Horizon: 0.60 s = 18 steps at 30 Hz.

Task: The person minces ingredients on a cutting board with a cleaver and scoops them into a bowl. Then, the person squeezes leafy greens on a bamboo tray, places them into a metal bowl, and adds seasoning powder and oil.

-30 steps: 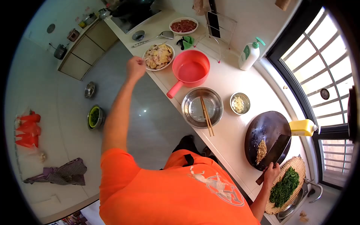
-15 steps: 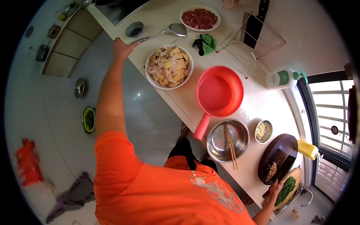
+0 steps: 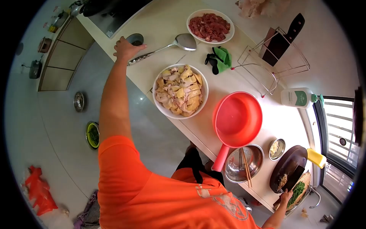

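Left grip (image 3: 127,49): thumb and fingers spread apart about the near side of a small bowl (image 3: 136,37); whether we touch its rim we cannot tell. Right grip (image 3: 286,195): our fingers closed together on the handle end of a cleaver (image 3: 294,177).

Landmark for all entries: the red pot (image 3: 230,122), on the counter (image 3: 160,23).

Small bowl, dark inside: well apart from the red pot, up and to the left.

Cleaver: below and right of the red pot, blade over a chopping board (image 3: 284,164), with chopped bits (image 3: 282,181) beside it.

Spatula (image 3: 185,42): up and left of the red pot, handle end near our left wrist.

Plate of pale meat pieces (image 3: 163,108): just left of the red pot, slightly higher.

Plate of red meat (image 3: 230,34): above the red pot, well apart.

Green cloth (image 3: 224,57): above the red pot, nearer than that plate.

Steel basin (image 3: 257,158): just below the red pot; we count two chopsticks (image 3: 248,170) across its rim.

Metal bowl (image 3: 281,150): right of and below the red pot.
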{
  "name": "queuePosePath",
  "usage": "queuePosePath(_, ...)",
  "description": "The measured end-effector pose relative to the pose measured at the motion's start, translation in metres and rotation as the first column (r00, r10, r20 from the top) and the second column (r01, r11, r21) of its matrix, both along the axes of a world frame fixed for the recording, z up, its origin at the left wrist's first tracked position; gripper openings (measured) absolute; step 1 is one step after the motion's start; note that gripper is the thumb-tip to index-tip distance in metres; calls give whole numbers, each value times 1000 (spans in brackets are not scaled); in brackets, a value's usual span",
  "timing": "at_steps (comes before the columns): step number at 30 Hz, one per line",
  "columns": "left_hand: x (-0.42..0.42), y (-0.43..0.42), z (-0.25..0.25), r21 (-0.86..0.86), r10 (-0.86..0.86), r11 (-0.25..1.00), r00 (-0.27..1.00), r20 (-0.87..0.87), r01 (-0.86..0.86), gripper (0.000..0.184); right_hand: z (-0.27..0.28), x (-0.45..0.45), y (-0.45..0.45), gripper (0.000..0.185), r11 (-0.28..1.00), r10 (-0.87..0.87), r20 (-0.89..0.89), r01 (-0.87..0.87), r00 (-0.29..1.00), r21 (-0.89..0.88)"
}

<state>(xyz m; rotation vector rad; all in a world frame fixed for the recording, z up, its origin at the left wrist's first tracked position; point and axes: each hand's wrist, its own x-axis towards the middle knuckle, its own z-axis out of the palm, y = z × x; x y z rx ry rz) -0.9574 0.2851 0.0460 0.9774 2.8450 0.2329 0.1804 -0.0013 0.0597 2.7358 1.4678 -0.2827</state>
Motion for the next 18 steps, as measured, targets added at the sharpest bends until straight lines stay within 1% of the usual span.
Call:
queuePosePath(1,-3,3,-2,3,5,1000,1000,28,-5,125,1,3,0,29,1000,24,-39,-24,999,1)
queuePosePath(3,-8,5,-5,-2,10,1000,996,85,-10,120,0,5,-1,30,991,-121,-60,117,991,-62)
queuePosePath(4,-11,6,-7,1,8,1000,997,75,-8,122,-3,5,4,30,980,-186,-70,180,980,-89)
queuePosePath(6,-11,7,-10,4,-1,1000,998,62,1,125,5,-21,11,28,998,-63,-20,62,998,-32)
queuePosePath(7,-9,7,-12,-5,6,1000,997,73,-6,124,14,-36,10,27,1000,-8,11,8,1000,-12)
queuePosePath(8,-10,7,-11,-12,14,1000,997,81,-13,123,12,-36,10,27,997,-77,-14,77,997,-4)
queuePosePath(9,-10,8,-10,-13,21,1000,996,89,-20,123,7,-33,12,27,998,-67,9,67,998,4)
queuePosePath(11,-4,7,-16,54,4,999,1000,29,-5,119,7,-30,5,27,998,-59,63,58,996,12)
queuePosePath(12,-2,6,-18,89,-1,996,1000,-4,1,117,14,-40,9,26,1000,-18,-6,18,1000,11)
queuePosePath(15,6,4,-22,125,-45,990,994,-99,57,119,16,-44,13,26,986,-169,-108,169,980,-15)
queuePosePath(16,10,3,-24,157,-82,982,988,-127,101,118,18,-43,13,25,989,-140,-58,138,988,-44)
queuePosePath(17,13,2,-25,186,-115,972,980,-160,145,117,18,-43,13,25,986,-164,-70,161,984,-41)
queuePosePath(18,16,0,-24,213,-145,959,970,-195,187,117,7,-22,9,25,983,-184,-84,182,979,-37)
